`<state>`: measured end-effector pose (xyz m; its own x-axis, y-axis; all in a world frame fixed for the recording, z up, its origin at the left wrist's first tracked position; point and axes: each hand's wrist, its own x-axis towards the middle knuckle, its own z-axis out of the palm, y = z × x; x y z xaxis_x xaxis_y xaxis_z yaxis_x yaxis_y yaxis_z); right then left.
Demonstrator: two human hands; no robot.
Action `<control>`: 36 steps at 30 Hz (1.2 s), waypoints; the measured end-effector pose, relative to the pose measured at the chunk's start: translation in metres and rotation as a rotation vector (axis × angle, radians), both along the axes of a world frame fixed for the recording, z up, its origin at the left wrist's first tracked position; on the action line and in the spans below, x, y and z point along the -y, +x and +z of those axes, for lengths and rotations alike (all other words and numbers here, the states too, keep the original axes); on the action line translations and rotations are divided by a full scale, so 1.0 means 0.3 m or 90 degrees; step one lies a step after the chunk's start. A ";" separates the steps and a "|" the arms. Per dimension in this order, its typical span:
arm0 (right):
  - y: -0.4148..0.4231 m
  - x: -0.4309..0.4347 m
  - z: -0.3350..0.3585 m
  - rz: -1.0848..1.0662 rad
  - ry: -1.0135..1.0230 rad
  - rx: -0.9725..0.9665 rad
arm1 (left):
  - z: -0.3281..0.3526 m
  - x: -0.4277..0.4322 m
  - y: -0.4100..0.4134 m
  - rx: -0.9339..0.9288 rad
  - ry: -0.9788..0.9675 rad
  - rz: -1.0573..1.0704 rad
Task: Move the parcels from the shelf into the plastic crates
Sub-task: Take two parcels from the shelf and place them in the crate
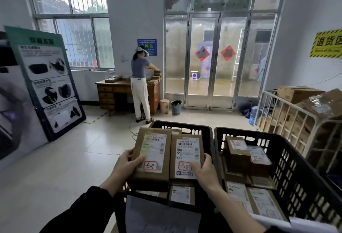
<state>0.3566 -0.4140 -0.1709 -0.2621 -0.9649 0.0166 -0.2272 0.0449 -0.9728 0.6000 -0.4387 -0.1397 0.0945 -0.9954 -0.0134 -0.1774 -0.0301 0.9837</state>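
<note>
Two black plastic crates stand side by side in front of me. Over the left crate [185, 127] I hold two brown cardboard parcels with white labels. My left hand [125, 166] grips the near left edge of the left parcel [153, 155], thumb on its label. My right hand [202, 171] grips the near right corner of the right parcel [187, 155]. The two parcels touch side by side. Another small parcel [181, 194] lies lower in that crate. The right crate [296, 168] holds several labelled parcels. No shelf is in view.
A person [140, 84] stands at a wooden desk [112, 93] by the far wall. A metal cage trolley [296, 119] of cardboard boxes stands at right. Poster boards [46, 80] lean at left. Two bins [171, 105] sit near the glass doors [218, 60].
</note>
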 end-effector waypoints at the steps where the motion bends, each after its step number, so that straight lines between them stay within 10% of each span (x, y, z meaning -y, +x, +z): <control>1: 0.001 0.021 -0.012 0.005 0.025 -0.003 | -0.010 0.021 0.002 0.016 0.021 -0.004; 16: 0.026 0.235 -0.187 -0.017 0.332 0.005 | -0.165 0.288 -0.017 0.173 0.290 -0.121; 36: 0.033 0.277 -0.265 0.004 0.441 -0.075 | -0.279 0.362 -0.043 0.198 0.277 -0.113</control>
<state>0.3665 -0.4970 -0.2505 -0.2903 -0.7655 -0.5742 -0.3318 0.6434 -0.6899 0.5872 -0.5472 -0.2234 -0.0083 -0.9055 -0.4242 -0.4958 -0.3647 0.7882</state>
